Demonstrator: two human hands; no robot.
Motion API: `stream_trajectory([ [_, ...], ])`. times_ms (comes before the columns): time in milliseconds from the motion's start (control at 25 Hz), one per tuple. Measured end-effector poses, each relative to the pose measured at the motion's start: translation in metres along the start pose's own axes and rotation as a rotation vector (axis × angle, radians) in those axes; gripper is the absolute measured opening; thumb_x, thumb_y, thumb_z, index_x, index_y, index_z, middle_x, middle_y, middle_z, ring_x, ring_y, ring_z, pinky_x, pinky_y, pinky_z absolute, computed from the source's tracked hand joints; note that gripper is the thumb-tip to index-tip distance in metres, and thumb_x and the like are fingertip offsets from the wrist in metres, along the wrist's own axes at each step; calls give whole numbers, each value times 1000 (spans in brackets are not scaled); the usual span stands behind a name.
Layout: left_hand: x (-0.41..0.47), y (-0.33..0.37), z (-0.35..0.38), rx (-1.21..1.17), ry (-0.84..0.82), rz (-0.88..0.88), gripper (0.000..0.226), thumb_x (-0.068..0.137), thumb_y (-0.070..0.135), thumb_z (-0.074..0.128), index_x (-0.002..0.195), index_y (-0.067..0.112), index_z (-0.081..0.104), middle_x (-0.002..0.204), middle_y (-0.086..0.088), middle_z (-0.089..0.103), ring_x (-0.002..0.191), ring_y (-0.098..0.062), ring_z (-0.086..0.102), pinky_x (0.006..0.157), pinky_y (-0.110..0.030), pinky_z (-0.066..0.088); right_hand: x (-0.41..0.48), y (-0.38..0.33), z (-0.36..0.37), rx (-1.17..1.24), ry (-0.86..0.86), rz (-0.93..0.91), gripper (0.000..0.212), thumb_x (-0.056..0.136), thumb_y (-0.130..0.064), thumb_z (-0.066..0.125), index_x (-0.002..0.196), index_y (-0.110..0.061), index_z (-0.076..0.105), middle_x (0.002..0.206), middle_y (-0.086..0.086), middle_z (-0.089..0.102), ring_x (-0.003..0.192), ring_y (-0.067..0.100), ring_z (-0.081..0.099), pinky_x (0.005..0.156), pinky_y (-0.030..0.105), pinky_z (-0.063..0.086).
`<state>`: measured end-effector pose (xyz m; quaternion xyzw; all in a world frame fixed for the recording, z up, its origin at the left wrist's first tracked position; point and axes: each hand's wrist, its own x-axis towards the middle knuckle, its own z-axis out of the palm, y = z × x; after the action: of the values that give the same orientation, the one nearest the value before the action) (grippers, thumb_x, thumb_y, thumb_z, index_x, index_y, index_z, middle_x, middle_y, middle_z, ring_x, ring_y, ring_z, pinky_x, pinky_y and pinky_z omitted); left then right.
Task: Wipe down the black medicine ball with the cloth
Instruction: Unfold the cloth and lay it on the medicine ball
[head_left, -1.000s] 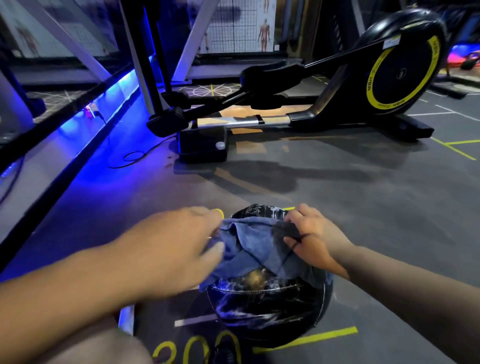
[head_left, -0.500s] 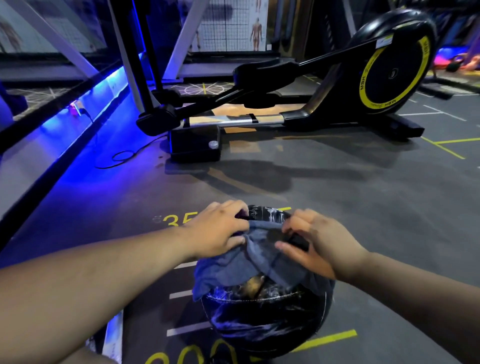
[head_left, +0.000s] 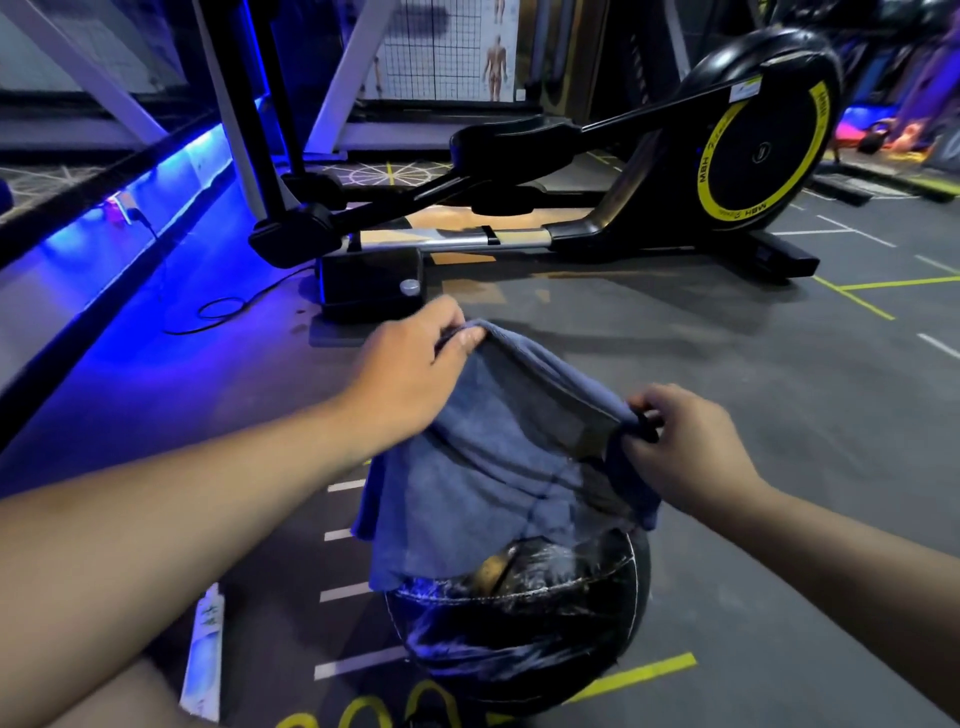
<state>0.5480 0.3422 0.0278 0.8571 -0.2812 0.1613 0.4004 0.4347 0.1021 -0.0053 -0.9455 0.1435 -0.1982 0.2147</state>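
Your left hand (head_left: 410, 364) and right hand (head_left: 680, 447) each pinch a top corner of the soft blue cloth (head_left: 488, 467), stretched and draped over the glossy round black ball (head_left: 519, 623) on the dark speckled floor (head_left: 753, 395).

dark grey rubber floor (head_left: 727, 395), yellow and white lines | black-and-yellow elliptical trainer (head_left: 737, 150) behind | blue strip light (head_left: 171, 176) at left

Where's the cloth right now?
Centre of the head view: the cloth is draped over the medicine ball, its far edge pinched by the left hand and right hand.
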Motion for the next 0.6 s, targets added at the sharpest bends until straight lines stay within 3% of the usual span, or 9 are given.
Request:
stream_trajectory([
  [120,3,3,-21,20,90,44,26,94,39,56,80,19,49,52,1,45,50,-10,40,53,-31,34,6,1,-4,-22,-248,84,11,77,-18,68,66,-21,67,64,2,69,68,23,66,60,29,47],
  [200,4,9,-32,43,114,59,26,94,38,56,81,17,51,55,-2,49,55,-17,41,56,-30,35,6,-4,-9,126,-362,115,19,84,-18,64,66,-14,67,57,-2,65,56,15,61,55,24,45],
  [280,7,9,-40,47,147,35,26,94,36,57,78,17,51,56,-3,48,57,-17,39,58,-35,35,11,-8,-20,362,-290,182,24,90,-17,59,69,-9,65,58,0,62,52,11,54,52,23,43],
  [400,8,5,-52,74,107,-64,34,88,46,63,78,15,53,58,0,52,57,-15,42,59,-34,38,18,-20,-47,568,-39,197,27,92,-18,57,66,-14,64,57,-1,62,49,12,52,47,22,40],
  [520,5,12,-69,220,-177,-106,48,61,64,79,77,22,63,68,4,65,65,-9,58,61,-31,46,15,-48,-87,847,88,178,35,92,-17,55,58,-17,63,47,-5,59,43,11,50,44,21,35],
  [600,3,18,-76,292,-338,-62,39,62,54,83,77,20,69,69,2,66,63,4,58,59,-22,46,14,-58,-111,963,107,189,29,87,-23,58,59,-20,64,52,-4,55,46,15,47,44,22,31],
])
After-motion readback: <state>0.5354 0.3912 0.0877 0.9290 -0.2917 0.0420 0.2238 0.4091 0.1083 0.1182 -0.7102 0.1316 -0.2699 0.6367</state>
